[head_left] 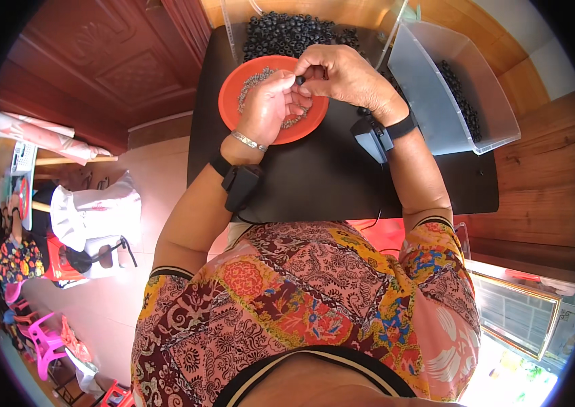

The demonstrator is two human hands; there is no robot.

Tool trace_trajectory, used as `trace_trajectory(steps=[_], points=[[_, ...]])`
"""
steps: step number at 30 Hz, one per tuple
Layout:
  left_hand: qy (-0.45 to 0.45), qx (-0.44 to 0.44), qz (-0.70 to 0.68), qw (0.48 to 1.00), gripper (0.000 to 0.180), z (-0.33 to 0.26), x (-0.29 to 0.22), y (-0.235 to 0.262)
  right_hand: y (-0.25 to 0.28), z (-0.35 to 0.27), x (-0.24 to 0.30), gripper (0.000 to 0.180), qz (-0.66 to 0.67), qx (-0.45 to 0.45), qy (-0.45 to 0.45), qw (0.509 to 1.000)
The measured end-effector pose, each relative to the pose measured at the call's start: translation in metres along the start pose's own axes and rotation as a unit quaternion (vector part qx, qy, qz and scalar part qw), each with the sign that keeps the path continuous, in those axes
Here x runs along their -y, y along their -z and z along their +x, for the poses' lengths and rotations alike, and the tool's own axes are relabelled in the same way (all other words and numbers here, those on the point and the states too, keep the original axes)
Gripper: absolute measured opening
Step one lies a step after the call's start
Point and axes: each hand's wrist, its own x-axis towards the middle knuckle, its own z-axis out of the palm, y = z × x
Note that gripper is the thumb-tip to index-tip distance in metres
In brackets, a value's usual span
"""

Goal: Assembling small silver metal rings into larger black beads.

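Observation:
Both my hands meet above an orange-red round dish holding many small silvery metal pieces. Between my fingertips is a small black rounded part. My left hand is turned palm up, fingers curled, with its thumb tip against the part. From the other side my right hand pinches the same part between thumb and forefinger. Whether a metal piece is also in my fingers is hidden. Behind the dish lies a heap of similar black parts.
A translucent plastic bin with more black parts stands right of my right hand on the dark table. A clear upright panel edge rises at the back left. A wooden panel borders the right side. Far left, another person sits near pink plastic chairs.

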Motion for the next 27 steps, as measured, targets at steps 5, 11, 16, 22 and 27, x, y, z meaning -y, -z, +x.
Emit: trace_trajectory(steps=[5,11,16,22,27], points=[[-0.011,0.012,0.001,1.000,0.019,0.000,-0.001,0.003,-0.005,0.001,0.001,0.022,-0.010,-0.028,0.010,1.000],[-0.033,0.028,-0.060,0.997,0.017,-0.001,-0.003,0.004,-0.010,0.002,0.002,0.021,0.040,-0.061,0.010,0.997],[-0.034,0.043,-0.055,0.997,0.019,0.002,-0.003,0.005,-0.011,0.002,0.001,0.021,0.023,-0.074,0.042,0.996],[-0.040,0.029,-0.029,0.998,0.021,-0.001,-0.005,0.000,-0.012,0.002,0.009,0.024,-0.052,-0.080,0.045,0.994],[-0.064,0.043,-0.051,0.996,0.021,0.000,-0.005,0.002,-0.010,0.002,0.014,0.024,-0.051,-0.093,0.027,0.994]])
